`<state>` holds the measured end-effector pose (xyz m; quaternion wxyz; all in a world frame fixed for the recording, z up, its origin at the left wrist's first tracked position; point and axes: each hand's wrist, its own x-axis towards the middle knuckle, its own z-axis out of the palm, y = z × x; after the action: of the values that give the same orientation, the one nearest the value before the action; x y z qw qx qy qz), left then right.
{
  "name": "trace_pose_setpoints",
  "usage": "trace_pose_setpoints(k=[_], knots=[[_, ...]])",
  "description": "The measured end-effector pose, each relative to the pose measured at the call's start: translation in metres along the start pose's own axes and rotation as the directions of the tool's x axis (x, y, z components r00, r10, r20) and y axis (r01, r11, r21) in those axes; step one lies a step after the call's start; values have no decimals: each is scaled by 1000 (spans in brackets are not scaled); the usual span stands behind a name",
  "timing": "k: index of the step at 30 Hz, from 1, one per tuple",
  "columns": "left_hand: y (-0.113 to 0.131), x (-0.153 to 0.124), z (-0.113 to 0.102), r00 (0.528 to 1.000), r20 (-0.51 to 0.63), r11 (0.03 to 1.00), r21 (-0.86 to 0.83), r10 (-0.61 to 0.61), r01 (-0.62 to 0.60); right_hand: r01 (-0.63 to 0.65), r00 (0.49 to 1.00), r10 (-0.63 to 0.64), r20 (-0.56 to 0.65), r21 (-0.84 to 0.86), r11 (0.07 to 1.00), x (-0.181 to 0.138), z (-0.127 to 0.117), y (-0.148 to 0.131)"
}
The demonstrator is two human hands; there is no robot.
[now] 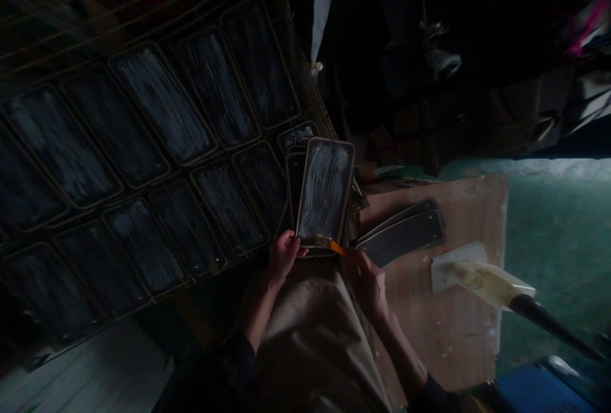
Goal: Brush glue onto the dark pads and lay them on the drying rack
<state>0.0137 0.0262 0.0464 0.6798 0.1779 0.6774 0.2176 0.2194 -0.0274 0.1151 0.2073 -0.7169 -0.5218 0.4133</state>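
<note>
My left hand pinched the near left corner of a dark panel, its face streaked with white. My right hand was closed around the orange handle of a brush, its bristles touching the panel near its bottom edge. The panel was in front of me, just beside a wire rack bearing rows of streaked panels. To the right, loose dark pieces lay on a wooden board.

Panels are lying on a rack beside the left hand, plates on a board beside the right hand.
</note>
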Motion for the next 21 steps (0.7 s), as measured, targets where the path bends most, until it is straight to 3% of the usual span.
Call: trace_pose_setpoints(k=[4,7,10,13,17,21], knots=[[3,-2,0,1000,9,1000,8,13,-13,12,999,-17,-49,-98,995,-8,-20,0],[13,-9,-1,997,78,1000,-16,-23,25,-5,981,-20,-193,-129,992,-14,-31,-8],[33,-24,-3,978,207,997,-60,-25,38,-50,912,-7,-410,-128,990,-17,-39,-15],[64,-43,-8,936,347,994,-107,61,-25,-52,860,8,-510,-73,996,-15,-43,-15],[111,-58,-16,902,402,986,-108,159,-126,-17,856,-14,-517,-56,998,-10,-33,-10],[151,-49,-25,881,393,965,-99,262,-243,30,941,-42,-335,-42,999,3,-6,-6]])
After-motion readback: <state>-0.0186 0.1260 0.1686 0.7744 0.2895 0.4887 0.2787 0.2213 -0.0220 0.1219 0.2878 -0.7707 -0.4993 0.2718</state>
